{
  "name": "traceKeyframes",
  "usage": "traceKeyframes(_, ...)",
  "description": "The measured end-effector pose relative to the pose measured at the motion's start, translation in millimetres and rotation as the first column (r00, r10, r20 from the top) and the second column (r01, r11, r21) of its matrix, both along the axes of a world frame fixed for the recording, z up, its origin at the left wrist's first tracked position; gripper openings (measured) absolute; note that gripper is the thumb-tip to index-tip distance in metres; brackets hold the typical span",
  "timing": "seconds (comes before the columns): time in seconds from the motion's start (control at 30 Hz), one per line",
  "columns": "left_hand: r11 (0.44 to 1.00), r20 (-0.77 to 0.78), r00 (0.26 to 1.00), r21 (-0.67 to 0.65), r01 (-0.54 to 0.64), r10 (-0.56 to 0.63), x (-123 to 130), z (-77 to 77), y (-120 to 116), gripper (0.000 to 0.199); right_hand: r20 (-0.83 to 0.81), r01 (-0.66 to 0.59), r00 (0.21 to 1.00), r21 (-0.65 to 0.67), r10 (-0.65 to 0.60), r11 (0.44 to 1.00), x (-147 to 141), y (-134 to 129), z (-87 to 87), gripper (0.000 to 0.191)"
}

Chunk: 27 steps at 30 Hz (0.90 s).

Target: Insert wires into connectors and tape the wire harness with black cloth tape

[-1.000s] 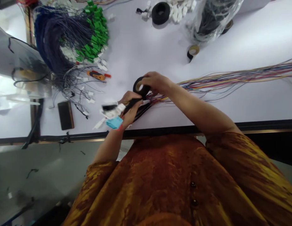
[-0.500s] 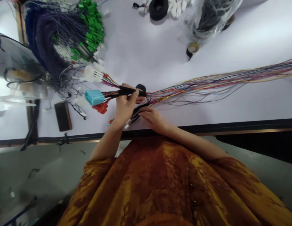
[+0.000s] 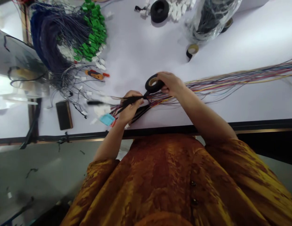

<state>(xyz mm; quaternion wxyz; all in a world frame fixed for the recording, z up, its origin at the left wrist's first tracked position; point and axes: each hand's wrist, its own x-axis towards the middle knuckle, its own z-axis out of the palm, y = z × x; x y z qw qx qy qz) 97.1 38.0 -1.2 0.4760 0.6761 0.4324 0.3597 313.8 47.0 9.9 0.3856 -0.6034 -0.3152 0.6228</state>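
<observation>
My left hand (image 3: 130, 108) is closed around the black-taped part of a wire harness (image 3: 129, 102), just above the table's front edge. Past its fingers, on the left, hang a light-blue connector (image 3: 107, 119) and a blurred white connector (image 3: 102, 110). My right hand (image 3: 170, 84) grips a roll of black tape (image 3: 154, 84), and a strip of tape runs from the roll to the harness beside my left thumb. Loose coloured wires (image 3: 221, 81) stretch away to the right, partly beneath my right hand. A second taped branch (image 3: 141, 113) lies under the harness.
Blue wires with green connectors (image 3: 94, 34) are heaped at the back left. An orange cutter (image 3: 95, 74) and a dark phone-like block (image 3: 64, 115) lie left of my hands. Another tape roll (image 3: 159, 11), a small roll (image 3: 192, 49) and a plastic bag (image 3: 213, 18) are at the back.
My right hand has gone from the lower branch up to the tape roll and now holds it. The harness in my left hand has turned, its connectors swinging down towards the table edge, uncovering the cutter.
</observation>
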Motion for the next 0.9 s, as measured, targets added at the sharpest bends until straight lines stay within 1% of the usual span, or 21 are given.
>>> traceKeyframes(0.03, 0.999, 0.035, 0.999, -0.045, 0.003, -0.002, 0, -2.9, 3, 0.025, -0.034, 0.075, 0.997, 0.001, -0.075, 0.997, 3, -15, 2.9, 0.029)
traceKeyframes(0.07, 0.997, 0.061, 0.998, -0.073, 0.016, -0.011, 0, -5.3, 6, 0.028, -0.053, 0.106, 0.993, 0.015, -0.105, 0.994, 3, -32, 5.2, 0.04)
traceKeyframes(0.1, 0.995, 0.073, 0.997, -0.092, 0.03, -0.023, 1, -7.0, 9, 0.03, -0.05, 0.11, 0.993, 0.044, -0.107, 0.993, -1, -50, 6.4, 0.049)
traceKeyframes(0.17, 0.99, 0.065, 0.997, -0.135, 0.04, -0.032, 4, -7.4, 14, 0.033, -0.005, 0.093, 0.996, 0.18, -0.093, 0.979, -20, -86, 3.3, 0.064)
traceKeyframes(0.23, 0.986, 0.034, 0.998, -0.156, 0.052, -0.048, 8, -4.1, 17, 0.035, 0.019, 0.089, 0.995, 0.27, -0.098, 0.959, -49, -112, -7.7, 0.073)
traceKeyframes(0.3, 0.988, -0.003, 0.998, -0.139, 0.065, -0.066, 12, 1.1, 18, 0.038, 0.047, 0.028, 0.998, 0.347, -0.048, 0.937, -76, -125, -23.3, 0.08)
traceKeyframes(0.37, 0.988, -0.031, 0.996, -0.139, 0.075, -0.08, 14, 6.0, 16, 0.038, 0.107, -0.079, 0.993, 0.385, 0.041, 0.92, -90, -127, -37.0, 0.082)
traceKeyframes(0.4, 0.986, -0.038, 0.996, -0.147, 0.077, -0.084, 14, 7.6, 14, 0.036, 0.157, -0.127, 0.985, 0.398, 0.069, 0.909, -89, -124, -41.5, 0.08)
traceKeyframes(0.43, 0.985, -0.041, 0.995, -0.153, 0.082, -0.089, 15, 8.4, 11, 0.032, 0.22, -0.159, 0.973, 0.416, 0.071, 0.895, -84, -119, -44.1, 0.073)
traceKeyframes(0.47, 0.985, -0.04, 0.994, -0.146, 0.093, -0.1, 15, 8.4, 8, 0.028, 0.288, -0.165, 0.957, 0.44, 0.035, 0.883, -75, -112, -44.7, 0.061)
traceKeyframes(0.5, 0.987, -0.041, 0.993, -0.12, 0.107, -0.112, 14, 7.5, 4, 0.025, 0.347, -0.145, 0.937, 0.467, -0.029, 0.872, -64, -104, -43.8, 0.046)
traceKeyframes(0.53, 0.99, -0.052, 0.991, -0.067, 0.122, -0.126, 14, 5.9, 0, 0.024, 0.39, -0.115, 0.915, 0.489, -0.099, 0.864, -51, -93, -41.6, 0.033)
traceKeyframes(0.57, 0.99, -0.085, 0.987, 0.016, 0.139, -0.138, 14, 3.8, -4, 0.023, 0.414, -0.07, 0.896, 0.49, -0.161, 0.869, -38, -81, -38.4, 0.025)
traceKeyframes(0.6, 0.981, -0.127, 0.982, 0.114, 0.155, -0.14, 13, 1.5, -8, 0.022, 0.423, -0.045, 0.889, 0.457, -0.173, 0.888, -26, -67, -34.7, 0.025)
traceKeyframes(0.63, 0.963, -0.167, 0.977, 0.21, 0.17, -0.136, 13, -0.9, -11, 0.019, 0.422, -0.051, 0.897, 0.391, -0.13, 0.919, -17, -53, -30.8, 0.029)
traceKeyframes(0.67, 0.94, -0.198, 0.971, 0.286, 0.188, -0.134, 12, -3.2, -14, 0.013, 0.418, -0.095, 0.907, 0.311, -0.046, 0.946, -11, -38, -26.7, 0.035)
traceKeyframes(0.7, 0.916, -0.227, 0.964, 0.341, 0.211, -0.138, 12, -5.1, -16, 0.007, 0.422, -0.177, 0.904, 0.242, 0.061, 0.954, -7, -24, -22.8, 0.04)
traceKeyframes(0.73, 0.893, -0.255, 0.955, 0.379, 0.242, -0.151, 11, -6.6, -18, 0.005, 0.424, -0.275, 0.889, 0.188, 0.175, 0.943, -6, -11, -19.0, 0.043)
traceKeyframes(0.77, 0.871, -0.287, 0.942, 0.402, 0.284, -0.174, 10, -7.6, -20, 0.007, 0.422, -0.38, 0.859, 0.149, 0.289, 0.913, -7, -1, -15.6, 0.043)
traceKeyframes(0.83, 0.818, -0.382, 0.896, 0.424, 0.387, -0.226, 8, -8.3, -22, 0.012, 0.407, -0.562, 0.775, 0.096, 0.483, 0.821, -12, 14, -9.9, 0.04)
traceKeyframes(0.9, 0.77, -0.453, 0.853, 0.436, 0.466, -0.26, 5, -8.0, -24, 0.016, 0.378, -0.674, 0.701, 0.075, 0.605, 0.734, -17, 20, -5.9, 0.035)
